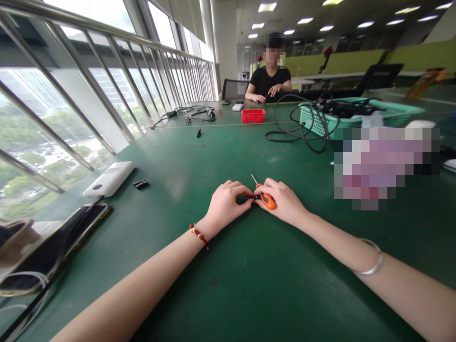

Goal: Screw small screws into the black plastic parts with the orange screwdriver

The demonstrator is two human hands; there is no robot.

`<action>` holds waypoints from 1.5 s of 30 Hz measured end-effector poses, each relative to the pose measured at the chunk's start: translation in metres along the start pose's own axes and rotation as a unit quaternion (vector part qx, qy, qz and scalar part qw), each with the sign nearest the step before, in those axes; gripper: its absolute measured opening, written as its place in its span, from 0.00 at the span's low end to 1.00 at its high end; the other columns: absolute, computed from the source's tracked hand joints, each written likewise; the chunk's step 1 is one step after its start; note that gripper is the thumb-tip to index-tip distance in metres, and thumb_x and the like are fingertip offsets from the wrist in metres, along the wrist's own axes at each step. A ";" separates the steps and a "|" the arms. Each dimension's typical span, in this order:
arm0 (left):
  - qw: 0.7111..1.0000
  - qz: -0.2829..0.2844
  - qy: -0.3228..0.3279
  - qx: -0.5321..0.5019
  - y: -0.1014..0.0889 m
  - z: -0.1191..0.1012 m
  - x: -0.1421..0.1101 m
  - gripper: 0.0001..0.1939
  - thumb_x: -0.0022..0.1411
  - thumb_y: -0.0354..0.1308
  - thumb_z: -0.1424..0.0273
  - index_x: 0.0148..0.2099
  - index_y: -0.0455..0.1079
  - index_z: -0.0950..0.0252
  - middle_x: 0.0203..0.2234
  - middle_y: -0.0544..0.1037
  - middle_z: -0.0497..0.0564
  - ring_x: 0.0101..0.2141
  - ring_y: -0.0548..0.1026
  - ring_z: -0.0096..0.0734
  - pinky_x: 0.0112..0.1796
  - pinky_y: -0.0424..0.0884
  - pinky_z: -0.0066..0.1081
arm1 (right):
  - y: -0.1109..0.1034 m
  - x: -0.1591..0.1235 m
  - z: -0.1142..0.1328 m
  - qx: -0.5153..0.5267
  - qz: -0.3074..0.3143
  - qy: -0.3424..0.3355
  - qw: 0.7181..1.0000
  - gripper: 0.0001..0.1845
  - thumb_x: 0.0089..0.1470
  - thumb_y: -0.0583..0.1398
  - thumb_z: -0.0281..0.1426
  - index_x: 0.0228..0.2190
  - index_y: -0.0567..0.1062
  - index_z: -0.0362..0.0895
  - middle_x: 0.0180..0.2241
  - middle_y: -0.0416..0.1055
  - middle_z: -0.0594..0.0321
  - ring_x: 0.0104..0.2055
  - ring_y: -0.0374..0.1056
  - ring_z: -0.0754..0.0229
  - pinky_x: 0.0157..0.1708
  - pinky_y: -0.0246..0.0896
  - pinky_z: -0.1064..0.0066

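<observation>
My right hand (283, 202) is closed around a screwdriver (268, 201) with an orange and black handle. The thin metal shaft points up and away to the left, past the fingers. My left hand (228, 202) pinches a small black part (250, 197) between thumb and fingertips. The fingertips of both hands meet at this part, just above the green table (199, 285). Its exact kind is too small to make out, and my right fingers may touch it too.
A white power bank (110, 179), a small black piece (141, 184) and a phone (85, 221) lie left. Farther back are a red tray (253, 116), loose cables (194, 112) and a teal basket (313, 118) with black cords. A person (270, 78) sits opposite.
</observation>
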State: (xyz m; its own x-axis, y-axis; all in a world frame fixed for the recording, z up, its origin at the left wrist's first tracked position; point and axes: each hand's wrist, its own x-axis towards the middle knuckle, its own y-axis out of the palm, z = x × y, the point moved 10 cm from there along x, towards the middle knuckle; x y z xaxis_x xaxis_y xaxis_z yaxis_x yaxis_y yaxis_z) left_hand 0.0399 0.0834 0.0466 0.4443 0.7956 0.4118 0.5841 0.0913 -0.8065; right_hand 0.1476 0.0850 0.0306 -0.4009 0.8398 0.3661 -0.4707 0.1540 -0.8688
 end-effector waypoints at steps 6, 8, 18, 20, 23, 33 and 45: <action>1.000 -0.009 0.006 0.005 -0.001 -0.002 -0.001 0.05 0.57 0.59 0.69 0.35 0.76 0.60 0.32 0.78 0.47 0.36 0.71 0.33 0.40 0.68 0.33 | -0.005 -0.001 0.010 -0.048 0.004 -0.026 0.998 0.08 0.53 0.60 0.31 0.36 0.77 0.45 0.35 0.68 0.59 0.30 0.59 0.61 0.34 0.55 0.70; 1.000 -0.012 0.005 0.002 -0.002 -0.001 -0.001 0.05 0.57 0.59 0.69 0.35 0.76 0.60 0.32 0.78 0.47 0.36 0.71 0.33 0.40 0.69 0.33 | -0.006 0.000 0.014 -0.059 0.004 -0.035 0.998 0.08 0.53 0.60 0.30 0.36 0.77 0.44 0.35 0.68 0.59 0.31 0.59 0.61 0.34 0.55 0.70; 1.000 -0.017 0.019 0.019 -0.002 -0.003 -0.001 0.04 0.58 0.58 0.69 0.35 0.75 0.61 0.32 0.78 0.47 0.37 0.71 0.33 0.39 0.69 0.32 | -0.002 -0.001 0.006 -0.036 0.007 -0.013 0.999 0.08 0.53 0.60 0.33 0.37 0.76 0.47 0.36 0.68 0.61 0.30 0.60 0.61 0.34 0.55 0.71; 0.999 -0.014 0.010 0.027 -0.002 -0.002 -0.001 0.05 0.58 0.58 0.69 0.35 0.75 0.61 0.33 0.78 0.48 0.37 0.72 0.33 0.39 0.69 0.32 | -0.003 -0.001 0.005 -0.028 0.005 -0.014 0.999 0.09 0.54 0.60 0.35 0.37 0.75 0.47 0.36 0.69 0.61 0.30 0.61 0.61 0.34 0.56 0.70; 0.999 -0.007 -0.012 0.029 -0.002 0.003 0.001 0.05 0.58 0.58 0.69 0.34 0.75 0.61 0.32 0.78 0.48 0.37 0.72 0.33 0.39 0.69 0.32 | -0.007 -0.002 0.000 -0.006 -0.011 -0.006 1.000 0.11 0.55 0.59 0.39 0.38 0.75 0.47 0.36 0.69 0.61 0.31 0.63 0.60 0.35 0.58 0.69; 0.952 -0.014 -0.256 0.166 -0.067 0.088 -0.013 0.10 0.54 0.57 0.63 0.32 0.77 0.60 0.31 0.80 0.51 0.35 0.75 0.40 0.32 0.70 0.32 | -0.019 -0.002 -0.019 0.077 -0.052 0.019 0.995 0.07 0.55 0.59 0.36 0.33 0.74 0.46 0.33 0.69 0.61 0.33 0.68 0.60 0.35 0.60 0.69; 0.900 -0.023 -0.383 0.205 -0.123 0.143 -0.041 0.14 0.53 0.56 0.60 0.35 0.78 0.62 0.32 0.81 0.54 0.38 0.76 0.47 0.34 0.72 0.38 | -0.014 -0.003 -0.020 0.081 -0.036 0.020 0.996 0.07 0.54 0.59 0.35 0.34 0.74 0.46 0.34 0.68 0.61 0.33 0.66 0.60 0.37 0.60 0.69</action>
State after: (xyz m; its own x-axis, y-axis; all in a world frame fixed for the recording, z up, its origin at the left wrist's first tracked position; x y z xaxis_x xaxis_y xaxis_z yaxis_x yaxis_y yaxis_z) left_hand -0.1475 0.1254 0.0680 -0.2647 0.9506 0.1622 0.2202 0.2233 -0.9495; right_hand 0.1712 0.0911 0.0354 -0.3314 0.8506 0.4082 -0.6182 0.1310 -0.7750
